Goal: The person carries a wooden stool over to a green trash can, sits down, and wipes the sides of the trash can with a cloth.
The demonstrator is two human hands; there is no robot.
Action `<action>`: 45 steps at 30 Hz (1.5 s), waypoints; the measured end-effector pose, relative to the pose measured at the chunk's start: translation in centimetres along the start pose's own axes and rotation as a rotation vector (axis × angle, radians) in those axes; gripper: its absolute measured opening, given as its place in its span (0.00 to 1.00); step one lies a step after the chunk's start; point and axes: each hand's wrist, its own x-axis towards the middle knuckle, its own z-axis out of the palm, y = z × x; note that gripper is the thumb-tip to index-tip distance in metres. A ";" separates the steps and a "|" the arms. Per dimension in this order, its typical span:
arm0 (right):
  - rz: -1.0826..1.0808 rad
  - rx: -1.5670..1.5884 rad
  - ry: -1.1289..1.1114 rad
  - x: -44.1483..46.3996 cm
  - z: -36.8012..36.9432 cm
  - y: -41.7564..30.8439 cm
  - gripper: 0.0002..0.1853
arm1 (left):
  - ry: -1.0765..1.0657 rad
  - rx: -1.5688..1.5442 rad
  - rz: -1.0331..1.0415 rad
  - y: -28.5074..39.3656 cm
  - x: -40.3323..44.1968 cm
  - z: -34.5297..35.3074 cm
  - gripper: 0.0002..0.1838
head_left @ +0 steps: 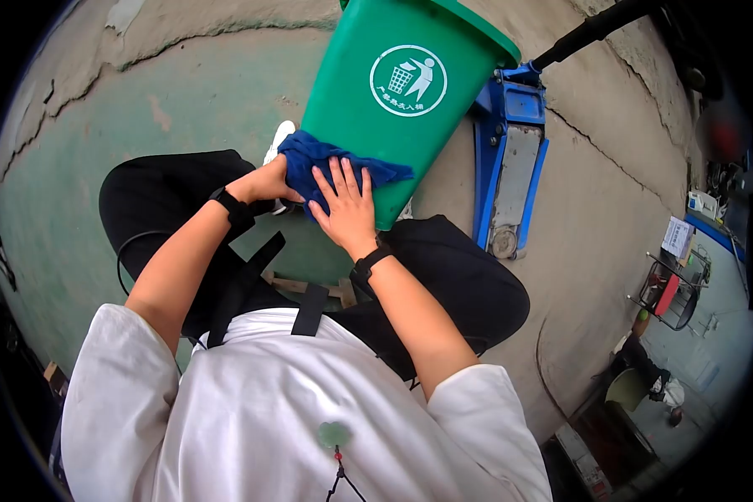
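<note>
A green bin [343, 100] with a white round logo stands tilted between my knees. A dark blue cloth [309, 155] lies bunched against the lower part of its side. My left hand [269, 181] grips the cloth's left edge, at the bin's lower left corner, thumb pointing right. My right hand [345, 205] rests on the cloth with its fingers spread, pressing it to the bin's surface. Both wrists wear black bands.
A blue floor jack [510, 167] with a black handle stands right of the bin. Below my hands is a low wooden piece [335, 291]. A metal rack [673, 289] and assorted items sit at the far right. The concrete floor [594, 192] has cracks.
</note>
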 end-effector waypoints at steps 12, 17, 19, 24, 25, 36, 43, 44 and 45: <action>0.120 -0.196 0.316 14.9 -7.1 8.0 0.39 | 0.500 0.366 0.408 12.2 12.1 -7.0 0.48; 0.133 -0.080 0.117 7.8 -4.7 2.0 0.45 | 0.227 -0.114 0.085 9.5 4.2 -3.1 0.40; 0.115 -0.054 0.006 3.8 -3.1 -0.1 0.44 | 0.159 -0.111 -0.018 9.3 0.5 -1.2 0.39; 0.128 0.002 -0.009 0.7 -0.5 -1.5 0.40 | 0.154 0.031 -0.152 5.1 0.1 -0.6 0.32; 0.151 0.014 0.026 2.1 -1.1 -1.1 0.36 | 0.162 0.076 -0.162 6.4 0.4 -0.7 0.30; 0.098 -0.195 0.312 15.8 -6.9 7.5 0.31 | 0.824 0.803 0.484 12.3 15.6 -5.4 0.39; 0.152 -0.111 0.169 5.1 -3.2 3.0 0.24 | 0.553 1.116 0.462 8.2 5.5 0.7 0.40; 0.173 -0.094 0.117 3.3 -2.4 2.2 0.26 | 0.529 1.126 0.411 7.6 4.4 1.6 0.40; 0.191 -0.090 0.076 1.9 -2.2 1.3 0.29 | 0.500 1.133 0.362 7.4 3.9 2.0 0.40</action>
